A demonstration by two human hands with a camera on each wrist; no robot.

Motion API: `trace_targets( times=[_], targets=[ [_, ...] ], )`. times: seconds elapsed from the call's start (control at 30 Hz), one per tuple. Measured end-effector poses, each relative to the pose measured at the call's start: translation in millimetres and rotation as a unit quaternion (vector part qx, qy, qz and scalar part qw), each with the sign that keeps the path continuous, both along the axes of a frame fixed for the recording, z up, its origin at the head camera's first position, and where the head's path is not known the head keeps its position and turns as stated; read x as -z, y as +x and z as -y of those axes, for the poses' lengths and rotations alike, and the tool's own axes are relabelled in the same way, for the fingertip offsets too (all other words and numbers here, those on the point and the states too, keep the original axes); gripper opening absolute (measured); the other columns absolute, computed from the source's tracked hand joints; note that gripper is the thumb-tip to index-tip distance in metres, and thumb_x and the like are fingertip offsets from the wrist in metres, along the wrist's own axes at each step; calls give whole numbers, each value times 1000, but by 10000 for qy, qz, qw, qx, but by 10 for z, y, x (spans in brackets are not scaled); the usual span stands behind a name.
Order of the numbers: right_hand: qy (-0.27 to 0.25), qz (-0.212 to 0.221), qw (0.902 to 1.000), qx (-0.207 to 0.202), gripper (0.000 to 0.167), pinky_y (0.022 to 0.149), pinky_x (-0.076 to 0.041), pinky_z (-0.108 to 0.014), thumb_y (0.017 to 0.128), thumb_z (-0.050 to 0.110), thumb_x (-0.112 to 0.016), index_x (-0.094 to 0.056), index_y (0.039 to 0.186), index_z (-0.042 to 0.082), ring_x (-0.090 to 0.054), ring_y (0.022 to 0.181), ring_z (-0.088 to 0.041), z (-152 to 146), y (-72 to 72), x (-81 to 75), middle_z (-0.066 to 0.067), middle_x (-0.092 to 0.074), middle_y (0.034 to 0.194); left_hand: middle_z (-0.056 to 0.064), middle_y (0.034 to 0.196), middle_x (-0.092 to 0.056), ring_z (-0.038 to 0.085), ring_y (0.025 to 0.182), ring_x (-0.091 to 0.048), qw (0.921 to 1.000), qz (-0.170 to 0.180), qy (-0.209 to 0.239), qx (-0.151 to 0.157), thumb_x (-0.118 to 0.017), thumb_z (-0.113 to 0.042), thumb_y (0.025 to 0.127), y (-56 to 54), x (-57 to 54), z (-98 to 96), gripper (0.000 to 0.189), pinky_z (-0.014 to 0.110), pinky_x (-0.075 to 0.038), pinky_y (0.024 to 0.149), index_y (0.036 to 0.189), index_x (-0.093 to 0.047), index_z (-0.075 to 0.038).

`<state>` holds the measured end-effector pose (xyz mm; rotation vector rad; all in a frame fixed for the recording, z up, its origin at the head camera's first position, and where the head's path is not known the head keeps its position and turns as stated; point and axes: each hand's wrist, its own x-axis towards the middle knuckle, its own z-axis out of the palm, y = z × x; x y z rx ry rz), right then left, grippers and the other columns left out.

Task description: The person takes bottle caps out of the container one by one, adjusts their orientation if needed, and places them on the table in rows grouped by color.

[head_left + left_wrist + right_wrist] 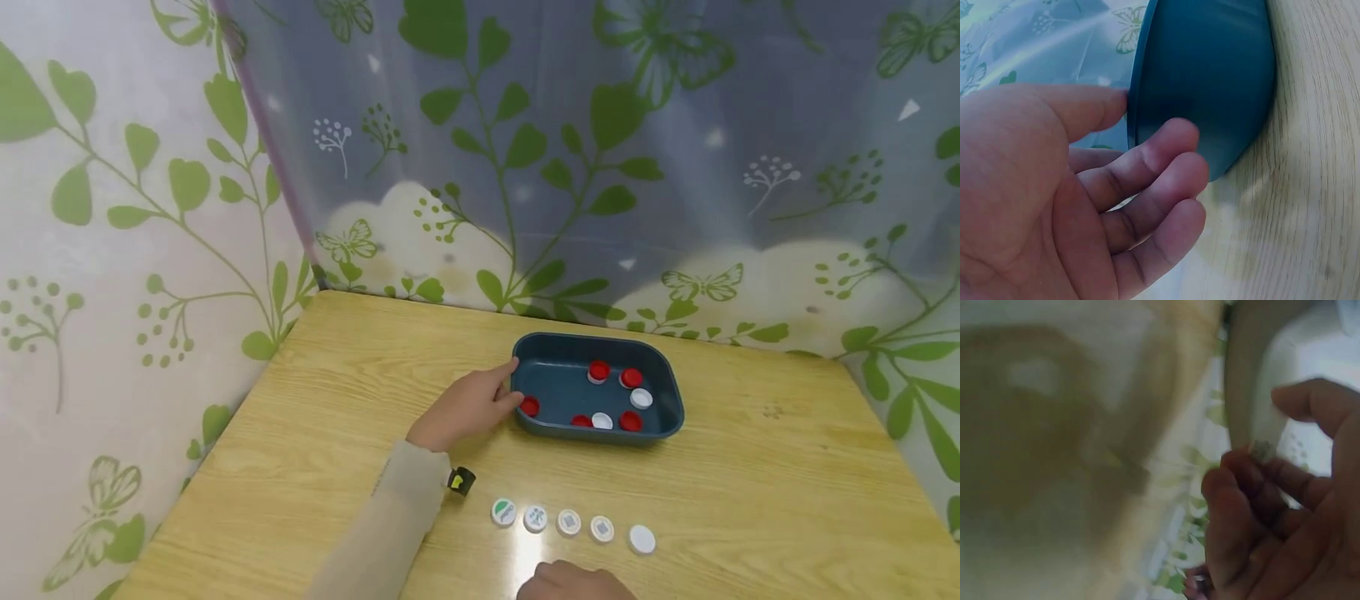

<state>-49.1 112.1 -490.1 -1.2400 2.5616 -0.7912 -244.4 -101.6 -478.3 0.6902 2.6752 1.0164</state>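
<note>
Dark-blue tray [557, 383] — oblong, round-cornered — holding red and white caps [631, 422].

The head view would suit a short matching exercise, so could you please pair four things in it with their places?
Things
1. Person's left hand
2. Round red caps
3. Round white cap with green print
4. Person's right hand

Places
A. At the left end of the row of five round caps on the light brown wooden table
B. At the bottom edge of the view
C. Inside the dark blue, round-cornered tray
D. Touching the tray's left rim

Pairs: 1-D; 2-C; 3-A; 4-B
</note>
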Motion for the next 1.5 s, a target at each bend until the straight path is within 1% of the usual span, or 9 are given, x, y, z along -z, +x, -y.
trace_targets(
  times=[0.07,0.17,0.27,0.4,0.67,0.83,1.17,1.37,1.5],
  targets=[
    [409,205,9986,257,17,57,-40,-13,99,52,-65,-65,98,35,-46,74,11,88,0,61,28,-49,85,-6,65,-49,8,52,-39,9999,68,-37,100,-57,-40,107,-4,0,5,67,27,-35,54,163,-32,-11],
    [1083,654,9898,654,21,56,-42,-20,95,49,-70,-68,97,29,-44,71,6,178,-102,94,23,-48,81,-6,65,-50,8,51,-39,9997,187,-1,132,-56,-40,107,0,4,-8,69,27,-36,54,164,-30,-12],
    [1328,787,9839,903,21,58,-43,-23,92,44,-74,-70,99,24,-43,71,1,246,-214,46,19,-48,80,-5,63,-49,9,50,-39,9998,189,59,94,-57,-38,107,-5,-6,-22,68,28,-36,53,164,-30,-12],
    [1208,592,9866,926,19,59,-42,-22,95,41,-73,-69,101,24,-43,69,0,311,-292,5,18,-47,79,-6,63,-49,8,50,-39,9999,130,23,107,-57,-37,108,-19,-22,-24,68,27,-36,53,164,-29,-11],
    [1240,-29,9867,1054,22,58,-43,-26,90,40,-77,-70,95,20,-46,70,-3,369,-404,55,14,-53,79,-5,65,-50,9,50,-40,9998,142,65,156,-56,-38,108,-33,-26,-44,68,27,-38,54,164,-28,-11],
    [1094,-133,9881,1074,21,61,-46,-27,90,38,-77,-72,95,19,-49,71,-3,366,-430,71,13,-56,81,-5,66,-52,9,50,-41,9998,177,3,125,-55,-38,108,-39,-24,-42,68,27,-39,54,165,-27,-12],
    [1182,259,9878,985,25,62,-45,-24,88,41,-81,-74,100,20,-46,72,-2,389,-456,55,15,-56,85,-2,71,-58,10,54,-46,9996,245,-13,115,-55,-37,108,-26,-26,-26,69,27,-40,55,165,-26,-12],
    [1094,448,9898,792,26,62,-44,-23,88,37,-81,-72,106,20,-46,74,0,368,-438,61,14,-55,92,5,82,-67,13,59,-51,9993,357,-24,116,-53,-40,109,-4,-32,-24,70,28,-42,58,166,-23,-13],
    [1141,621,9890,712,25,63,-44,-22,89,33,-79,-71,110,21,-45,75,-1,346,-428,93,14,-55,96,6,84,-68,13,58,-50,9991,418,-50,102,-53,-40,109,25,-30,-14,70,28,-42,58,166,-22,-14]
  ],
)
